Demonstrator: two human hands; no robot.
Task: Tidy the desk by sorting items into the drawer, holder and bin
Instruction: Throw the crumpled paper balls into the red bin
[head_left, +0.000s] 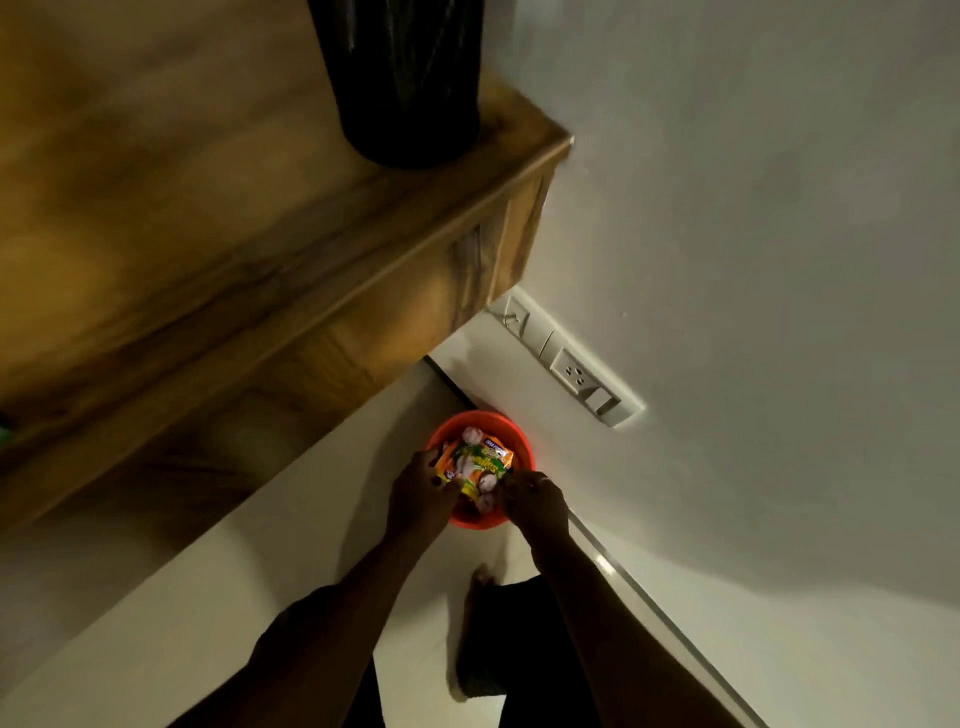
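Note:
An orange round bin (519, 441) stands on the floor against the wall, below the desk's corner. A yellow-orange snack wrapper (475, 462) lies over its opening, with crumpled white paper balls (471, 434) around it. My left hand (421, 493) pinches the wrapper's left edge. My right hand (535, 501) is at the wrapper's right side with fingers curled; whether it grips the wrapper is unclear. A black mesh holder (410, 78) stands on the wooden desk (208, 208) near its right corner.
A white switch and socket plate (571, 371) sits on the wall just above the bin. My bare foot (478, 639) is on the pale floor (234, 597) below the bin. The desk's side panel (498, 249) overhangs the bin's left.

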